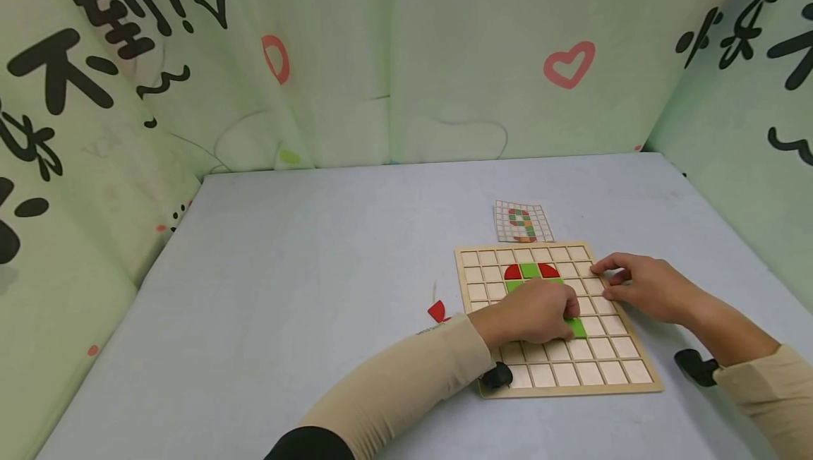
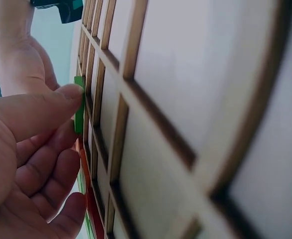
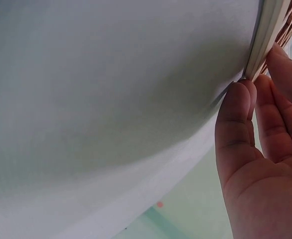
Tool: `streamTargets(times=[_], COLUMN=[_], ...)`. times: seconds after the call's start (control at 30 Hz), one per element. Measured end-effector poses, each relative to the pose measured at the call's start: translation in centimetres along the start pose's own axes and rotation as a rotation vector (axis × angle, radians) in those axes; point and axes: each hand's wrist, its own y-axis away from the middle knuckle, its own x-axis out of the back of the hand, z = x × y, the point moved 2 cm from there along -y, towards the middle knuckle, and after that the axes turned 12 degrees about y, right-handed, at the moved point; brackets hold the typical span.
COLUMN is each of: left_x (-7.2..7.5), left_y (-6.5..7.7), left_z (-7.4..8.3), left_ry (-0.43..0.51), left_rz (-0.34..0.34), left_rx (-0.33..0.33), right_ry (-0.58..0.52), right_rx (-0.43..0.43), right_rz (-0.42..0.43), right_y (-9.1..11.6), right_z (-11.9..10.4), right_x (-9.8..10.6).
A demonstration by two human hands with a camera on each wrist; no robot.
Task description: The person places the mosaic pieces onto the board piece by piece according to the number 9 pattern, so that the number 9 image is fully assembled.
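Left hand (image 1: 540, 310) pinches a green piece (image 1: 578, 328) at the grid of a wooden board (image 1: 614, 371).
The piece lies at the tips of the thumb and finger, on the right side of this hand; whether it sits fully in its cell, I cannot tell. Right hand (image 1: 654, 287) holds the board's right edge, thumb above and fingers against the side.
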Motion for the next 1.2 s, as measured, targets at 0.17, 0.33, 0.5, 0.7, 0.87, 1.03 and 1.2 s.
streamTargets(times=[0.17,0.33,0.5,0.7,0.87,1.03,1.2], left_x=[0.0,0.0,0.1,0.2,0.2,0.3,0.6], left_y=[-0.1,-0.1,0.0,0.0,-0.1,-0.1,0.0], left_z=[0.0,-0.1,-0.1,-0.2,-0.4,-0.6,-1.0], left_ry=[-0.001,0.013,0.018,0.064,0.109,0.171,0.255], left_rz=[0.012,0.017,0.019,0.016,0.0,-0.026,-0.051], left_rx=[0.014,0.021,0.009,0.015,0.029,0.024,0.038], right_ry=[-0.001,-0.002,-0.003,-0.017,-0.015,-0.012,-0.002], right_rx=[-0.003,-0.001,0.002,-0.008,-0.018,-0.016,-0.01], right_rz=[0.001,0.0,-0.002,-0.015,-0.02,-0.021,-0.015], right_y=[0.0,0.0,-0.1,-0.2,-0.2,-0.2,-0.2], right_z=[0.0,0.0,0.1,0.1,0.1,0.0,-0.1], right_x=[0.0,0.0,-0.1,-0.1,-0.1,0.0,0.1])
